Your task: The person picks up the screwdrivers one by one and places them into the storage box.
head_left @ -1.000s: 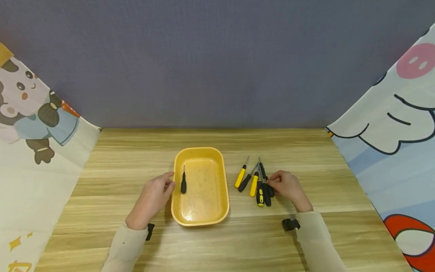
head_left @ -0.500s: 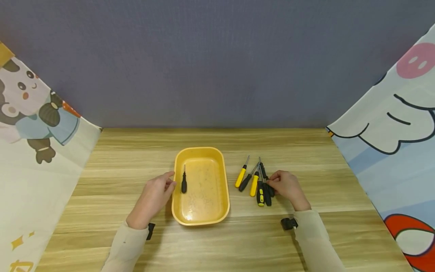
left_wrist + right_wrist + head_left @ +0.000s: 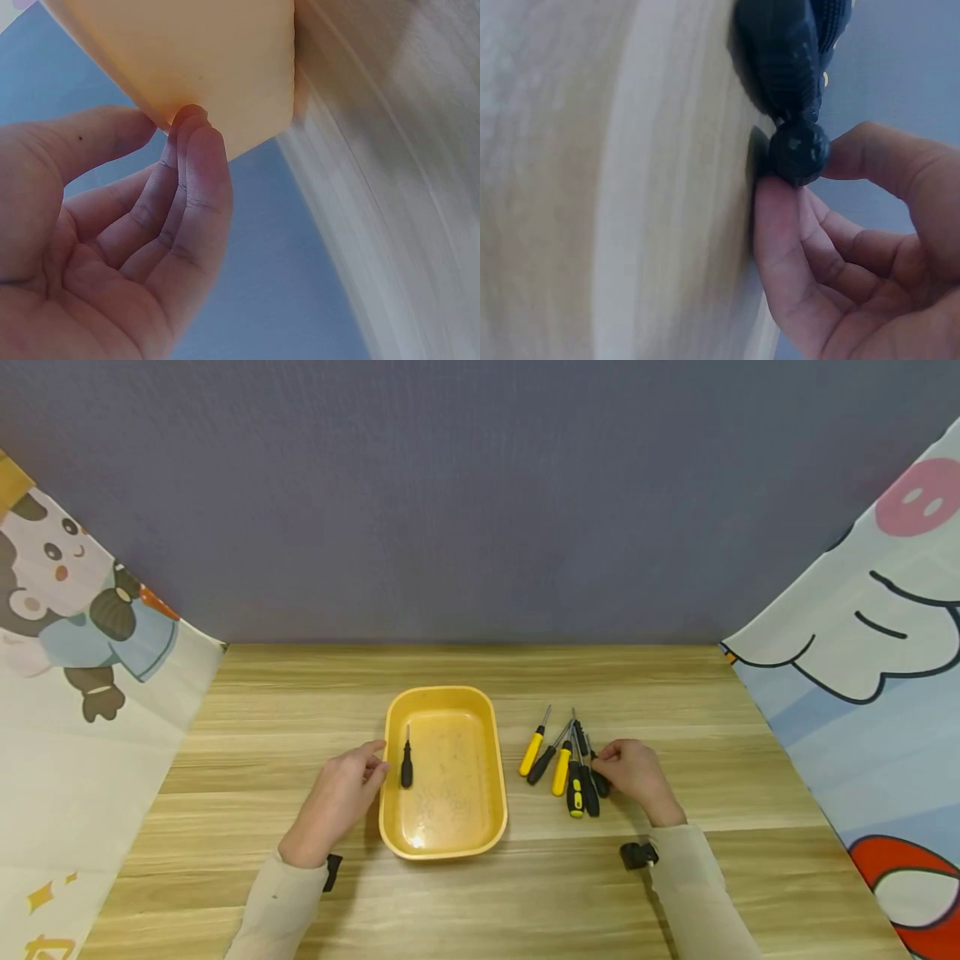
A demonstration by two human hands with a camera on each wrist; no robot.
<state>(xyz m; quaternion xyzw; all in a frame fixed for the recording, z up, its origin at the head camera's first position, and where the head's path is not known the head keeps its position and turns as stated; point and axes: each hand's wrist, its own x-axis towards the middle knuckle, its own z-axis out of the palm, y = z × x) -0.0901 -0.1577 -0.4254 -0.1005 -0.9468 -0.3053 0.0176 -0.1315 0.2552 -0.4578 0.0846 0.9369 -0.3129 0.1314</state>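
Almost nothing is shifting since the earlier frames: only the right hand (image 3: 633, 774) is easing a touch nearer the person along the table (image 3: 300, 710), and the black screwdriver (image 3: 597, 777) at its fingertips is moving slightly with it. That hand is lying to the right of the yellow tray (image 3: 442, 843), its thumb and forefinger closing on the rounded butt of the black screwdriver's handle; the right wrist view is showing the pinch plainly, thumb (image 3: 870, 154) above the black knob (image 3: 799, 152) and fingertip below it, against the wood. This screwdriver is lying at the right edge of a loose bunch of screwdrivers (image 3: 564, 760), yellow-handled and black-handled, their shafts pointing away from the person, just right of the tray and apart from it.

Left of the tray, the left hand (image 3: 341, 797) is resting on the table with relaxed, loosely bent fingers, holding nothing; the left wrist view is showing its fingertips (image 3: 196, 131) touching the tray's outer wall. Inside the tray, near its left wall, a small black screwdriver (image 3: 407, 767) is lying with its tip pointing away from the person.
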